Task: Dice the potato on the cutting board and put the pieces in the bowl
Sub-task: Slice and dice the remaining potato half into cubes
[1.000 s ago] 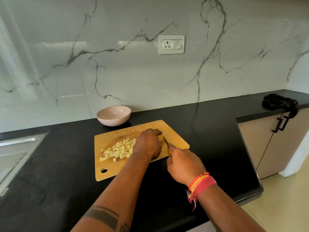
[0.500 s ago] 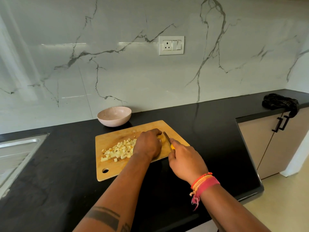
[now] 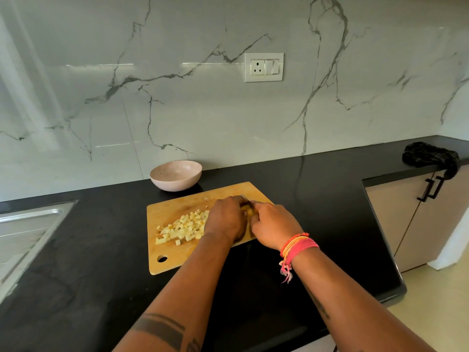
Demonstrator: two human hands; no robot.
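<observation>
On the cutting board [image 3: 177,255], from the head view, your two hands meet over its right half, and everything the next cut needs sits in the narrow gap between them. Your left hand [image 3: 225,219] is curled down over the last uncut piece of potato [image 3: 247,212], of which only a yellow sliver shows, so its shape and long axis cannot be read. Your right hand [image 3: 272,224] is closed around the knife [image 3: 245,198]; the handle is hidden in the fist, and only a short length of blade shows past the knuckles, pointing away from you toward the wall. The blade lies just right of your left fingertips, practically touching them (mind those knuckles).

Just left of your left hand, the diced pieces [image 3: 182,228] lie in a loose heap trailing toward the board's left edge. The bowl [image 3: 176,175] stands on the bench [image 3: 76,275] beyond the board's far left corner, apart from it, and no pieces show inside. By my reckoning, dicing is nearly finished and the transfer has not begun; the heap and bowl both lie on your left hand's side, so that hand is nearer for scooping.
</observation>
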